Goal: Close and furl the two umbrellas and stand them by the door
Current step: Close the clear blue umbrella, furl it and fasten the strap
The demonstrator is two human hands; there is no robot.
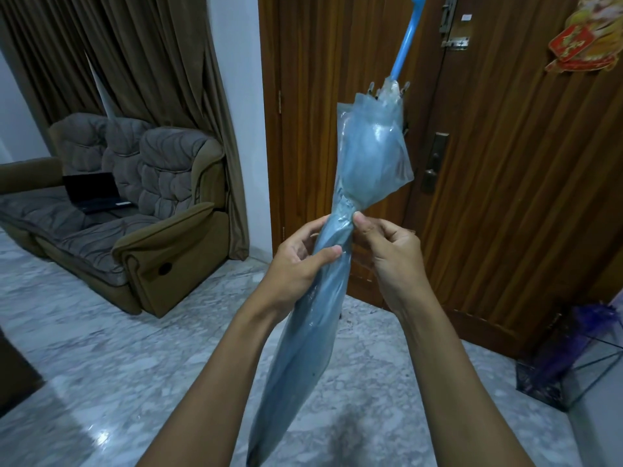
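A closed, translucent light-blue umbrella (367, 156) is held up in front of the wooden door (505, 163), its blue handle pointing up at the top of the frame and its tip down near my body. My left hand (296, 261) wraps around the twisted canopy at mid-length. My right hand (387, 244) pinches the canopy just above it, thumb and fingers pressed on the folds. Above my hands the canopy still bulges loosely. A purple umbrella (573, 345) lies partly open at the right, by the wall near the door.
A brown recliner sofa (135, 214) with a black laptop (94, 193) on its seat stands at the left, under brown curtains (135, 55). The floor (135, 348) is glossy grey marble. A red and gold ornament (586, 38) hangs on the door.
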